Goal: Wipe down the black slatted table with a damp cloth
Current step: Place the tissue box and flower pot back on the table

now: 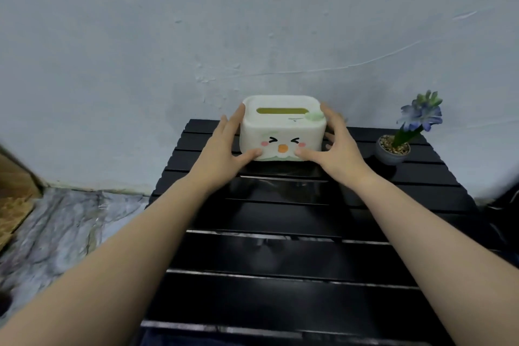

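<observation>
The black slatted bench (280, 250) stands against a pale wall (196, 22), its glossy slats running left to right with narrow gaps between them. The near slats catch pale streaks of light along their edges, and the middle ones mirror the arms above them. No cloth shows anywhere in view.

At the far middle of the bench, close to the wall, sits a cream tissue box (283, 128) with rounded corners, a slot in its lid and a cartoon squinting face on the front. The left hand (224, 149) presses flat on its left end and the right hand (337, 149) on its right end, thumbs along the lower front edge, so both hands clasp the box between them. Whether it is lifted off the slats cannot be told.

At the far right corner stands a small grey pot (391, 152) with a blue flower (421, 112), apart from the box. The slats nearer the person are bare. Left of the bench, marbled grey floor (70, 227) lies open.
</observation>
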### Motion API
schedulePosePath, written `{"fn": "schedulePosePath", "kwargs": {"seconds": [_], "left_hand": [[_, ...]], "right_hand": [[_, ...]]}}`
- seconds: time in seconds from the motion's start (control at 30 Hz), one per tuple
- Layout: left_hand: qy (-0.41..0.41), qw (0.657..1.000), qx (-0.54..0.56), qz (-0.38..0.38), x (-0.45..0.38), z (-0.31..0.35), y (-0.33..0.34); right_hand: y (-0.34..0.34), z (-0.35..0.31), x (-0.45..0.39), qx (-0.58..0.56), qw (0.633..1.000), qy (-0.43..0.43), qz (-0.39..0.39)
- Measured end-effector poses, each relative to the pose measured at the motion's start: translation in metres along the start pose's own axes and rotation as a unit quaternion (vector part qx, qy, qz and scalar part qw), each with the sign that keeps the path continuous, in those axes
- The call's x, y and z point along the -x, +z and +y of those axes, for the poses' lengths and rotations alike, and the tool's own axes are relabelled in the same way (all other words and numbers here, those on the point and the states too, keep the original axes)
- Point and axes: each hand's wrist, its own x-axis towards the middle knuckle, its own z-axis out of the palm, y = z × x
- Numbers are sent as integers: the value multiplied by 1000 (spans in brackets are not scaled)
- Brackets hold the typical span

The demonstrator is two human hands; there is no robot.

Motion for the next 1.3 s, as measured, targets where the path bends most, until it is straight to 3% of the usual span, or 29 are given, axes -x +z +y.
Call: {"fn": "schedulePosePath", "kwargs": {"seconds": [0.13, 0.53, 0.9, 1.3], "left_hand": [[-7, 996, 82, 27, -5, -3, 9], [34, 993, 111, 20, 71, 38, 3], [20, 994, 106, 33, 192, 56, -1], [3, 999, 32, 3, 211, 53, -1]], "right_hand": [[6, 12, -6, -34, 999, 1, 7], [-13, -24, 91, -105, 993, -16, 42], [-15, -51, 204, -61, 998, -16, 28], [-11, -42, 223, 4, 1000, 8, -1]]}}
